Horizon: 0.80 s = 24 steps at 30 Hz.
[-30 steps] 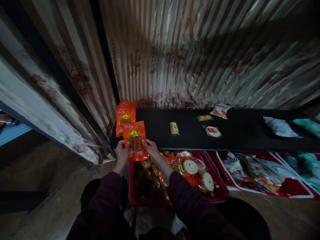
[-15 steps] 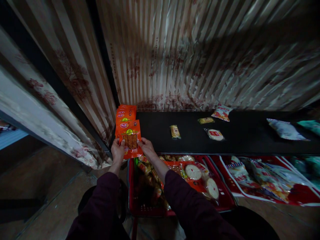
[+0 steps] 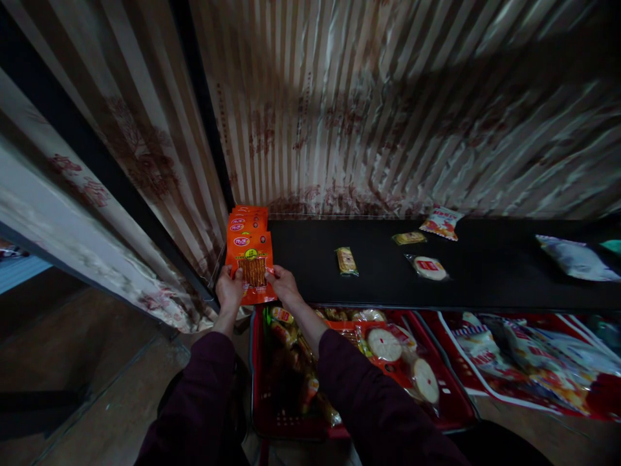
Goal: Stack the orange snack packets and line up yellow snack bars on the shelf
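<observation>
An orange snack packet [image 3: 252, 268] with a clear window showing brown strips lies between my two hands at the left end of the black shelf [image 3: 305, 278]. My left hand [image 3: 229, 288] grips its left edge, thumb on top. My right hand [image 3: 285, 285] pinches the right edge the same way. Behind it, several like orange packets [image 3: 250, 217] overlap in a row reaching back to the corner post. The held packet covers the front of that row; whether it rests on the shelf is hard to tell.
Below the shelf edge stands a red basket [image 3: 257, 401] of mixed snacks, with another red basket [image 3: 548, 404] of bagged snacks to its right. Small wrapped snacks [image 3: 347, 261], a round cracker pack [image 3: 429, 267] and puffed bags [image 3: 440, 222] lie on the shelf. A dark post [image 3: 204, 110] rises at left.
The held packet has shifted slightly back against the row, both hands still on it. The view has turned a little to the left.
</observation>
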Each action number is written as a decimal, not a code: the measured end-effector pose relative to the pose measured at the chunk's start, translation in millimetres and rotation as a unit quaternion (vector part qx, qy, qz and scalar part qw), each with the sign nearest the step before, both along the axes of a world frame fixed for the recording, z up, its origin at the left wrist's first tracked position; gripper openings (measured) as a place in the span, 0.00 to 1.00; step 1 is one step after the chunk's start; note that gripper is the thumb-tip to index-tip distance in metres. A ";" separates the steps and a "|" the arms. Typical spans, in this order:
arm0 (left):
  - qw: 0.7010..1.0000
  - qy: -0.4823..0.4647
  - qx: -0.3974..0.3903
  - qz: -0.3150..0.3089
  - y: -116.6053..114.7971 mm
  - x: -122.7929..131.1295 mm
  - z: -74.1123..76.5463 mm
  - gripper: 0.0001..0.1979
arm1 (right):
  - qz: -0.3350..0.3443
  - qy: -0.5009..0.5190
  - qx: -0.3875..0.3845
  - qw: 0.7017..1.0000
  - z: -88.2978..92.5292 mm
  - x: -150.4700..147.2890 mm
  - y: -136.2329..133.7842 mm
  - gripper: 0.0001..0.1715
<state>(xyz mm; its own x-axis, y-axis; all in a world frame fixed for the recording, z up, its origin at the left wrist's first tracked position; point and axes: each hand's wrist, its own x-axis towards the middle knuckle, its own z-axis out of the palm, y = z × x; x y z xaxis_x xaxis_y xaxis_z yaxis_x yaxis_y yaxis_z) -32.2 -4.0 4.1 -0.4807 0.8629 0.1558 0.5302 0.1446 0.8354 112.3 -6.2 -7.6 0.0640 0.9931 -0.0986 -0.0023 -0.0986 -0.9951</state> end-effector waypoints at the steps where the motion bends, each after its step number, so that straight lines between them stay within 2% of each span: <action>1: 1.000 0.006 0.000 0.000 1.6 -0.5 0.1 0.08 | -0.003 -0.020 0.008 1.000 -1.0 -0.4 2.2 0.11; 6: 0.999 0.044 0.003 -0.004 7.5 -4.2 3.5 0.08 | -0.007 -0.121 0.034 0.992 1.8 -3.9 11.7 0.08; 14: 0.995 0.093 -0.019 -0.023 14.9 -9.5 7.4 0.12 | -0.011 -0.263 0.049 0.964 12.8 -8.4 15.5 0.05; 24: 0.990 0.137 0.002 -0.034 23.8 -10.8 6.1 0.18 | -0.016 -0.317 0.052 0.947 22.2 -13.9 20.1 0.07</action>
<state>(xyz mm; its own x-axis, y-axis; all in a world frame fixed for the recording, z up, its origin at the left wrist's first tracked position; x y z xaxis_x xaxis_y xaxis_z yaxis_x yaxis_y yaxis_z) -43.0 19.8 10.2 -0.3611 0.8911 0.2748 0.7450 0.0984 0.6598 98.3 13.9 14.6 0.1073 0.9919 0.0684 0.5972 -0.0093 -0.8020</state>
